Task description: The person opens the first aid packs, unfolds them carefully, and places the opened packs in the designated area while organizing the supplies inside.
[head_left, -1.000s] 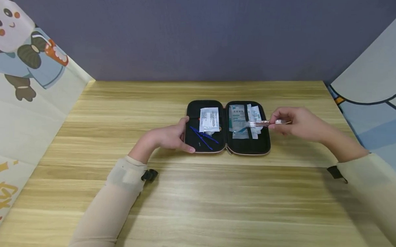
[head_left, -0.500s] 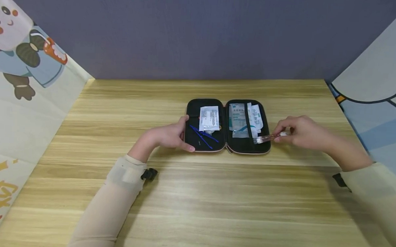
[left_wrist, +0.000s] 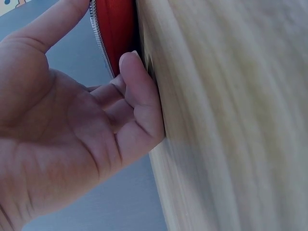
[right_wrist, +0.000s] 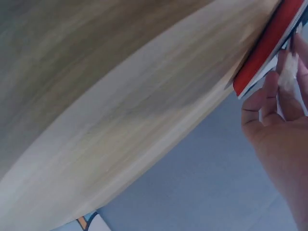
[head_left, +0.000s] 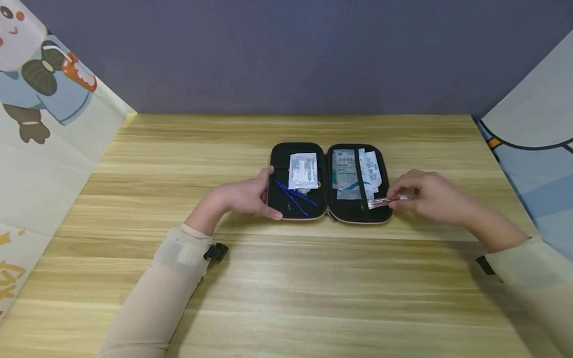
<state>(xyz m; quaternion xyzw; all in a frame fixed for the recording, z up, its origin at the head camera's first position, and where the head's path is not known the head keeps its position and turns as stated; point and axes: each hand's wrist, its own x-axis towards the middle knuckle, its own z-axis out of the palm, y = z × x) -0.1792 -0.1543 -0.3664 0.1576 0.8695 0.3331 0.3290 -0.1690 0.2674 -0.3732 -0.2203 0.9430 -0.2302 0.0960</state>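
An unzipped black-lined case (head_left: 280, 157) with a red outer shell lies spread flat on the table. My left hand (head_left: 245, 196) holds its left edge; in the left wrist view, that hand (left_wrist: 72, 115) has its fingers bent against the red zippered side. My right hand (head_left: 423, 194) pinches a slim clear packet (head_left: 382, 202) with reddish-brown contents. The packet's far end lies by the lower part of the black elastic strap (head_left: 360, 173) in the right half. Under that strap sit a flat clear-and-teal packet (head_left: 345, 173) and white packets (head_left: 373, 169). The right wrist view shows the right hand (right_wrist: 279, 110) beside the case's edge.
In the case's left half are a white printed sachet (head_left: 303, 171) and blue plastic tweezers (head_left: 295, 198). The wood-grain table (head_left: 311, 290) extends around the case. A dark blue-grey panel (head_left: 291, 52) rises behind it, with cartoon-printed panels at both sides.
My right hand has brought the slim packet nearer to me, from the strap's middle to its lower end, then slightly left. My left hand and the case stay about where they were.
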